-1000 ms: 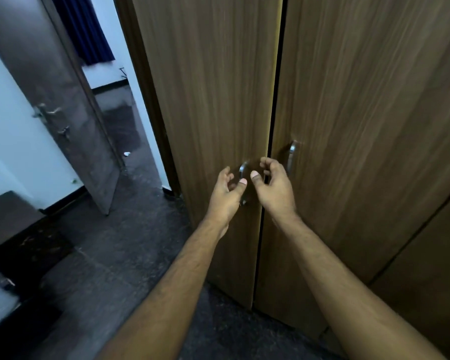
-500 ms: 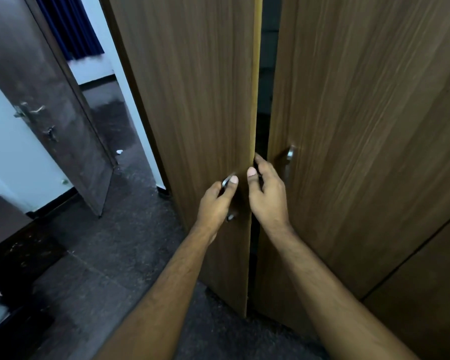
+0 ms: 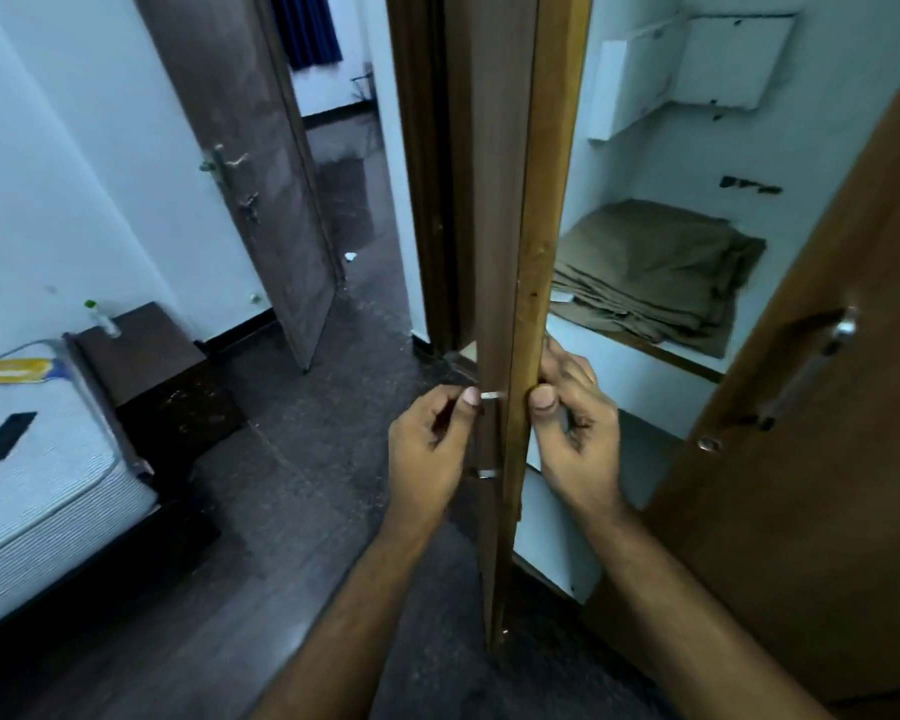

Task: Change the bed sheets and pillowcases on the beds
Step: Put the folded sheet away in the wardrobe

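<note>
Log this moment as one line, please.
step: opening wardrobe | left hand: grips left door handle | right hand: grips left door edge | folded brown sheets: on shelf

The sheets (image 3: 650, 272) are a stack of olive-brown folded cloth, lying flat on a white shelf (image 3: 640, 341) inside the open wardrobe. The stack fills most of the shelf, its layered folds facing the front edge, its top slightly rumpled toward the back right corner. The mattress (image 3: 37, 459) lies bare, white with fine grey stripes, a black patch on top.
</note>
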### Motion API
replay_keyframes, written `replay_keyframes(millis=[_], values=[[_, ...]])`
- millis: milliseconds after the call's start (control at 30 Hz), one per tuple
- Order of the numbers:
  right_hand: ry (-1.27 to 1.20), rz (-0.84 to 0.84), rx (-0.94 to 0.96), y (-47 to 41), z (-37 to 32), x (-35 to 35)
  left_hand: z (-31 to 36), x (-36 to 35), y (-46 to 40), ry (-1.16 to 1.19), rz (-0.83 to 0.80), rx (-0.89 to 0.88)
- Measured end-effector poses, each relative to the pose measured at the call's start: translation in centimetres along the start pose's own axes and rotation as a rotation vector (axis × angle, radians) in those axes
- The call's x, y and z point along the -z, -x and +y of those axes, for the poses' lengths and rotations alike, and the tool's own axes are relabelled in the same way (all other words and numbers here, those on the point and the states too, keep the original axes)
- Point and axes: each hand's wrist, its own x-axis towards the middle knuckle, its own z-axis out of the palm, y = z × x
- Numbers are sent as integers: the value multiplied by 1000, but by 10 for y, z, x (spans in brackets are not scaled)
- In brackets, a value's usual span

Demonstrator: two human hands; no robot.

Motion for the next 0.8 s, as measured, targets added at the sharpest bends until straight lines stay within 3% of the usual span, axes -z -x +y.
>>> replay_keyframes(millis=[167,267,333,367,467,600,800], values=[[27,-174,38,-2,3,-18,32,33,6,-118,131,-449],[33,-320,1,-9,-6,-32,57,33,5,-429,103,-750],[16,-469,-217,-12,-9,-40,63,29,2,-565,26,-858],[124,-540,-164,-12,-5,-45,63,27,0,-585,-22,-875],[134,-475,56,-17,7,-62,51,26,-13,-593,-93,-728],[163,-514,220,-35,43,-90,30,42,-32,-570,26,-507],[498,-658,83,-37,86,-101,-13,62,-59,-669,3,-277]])
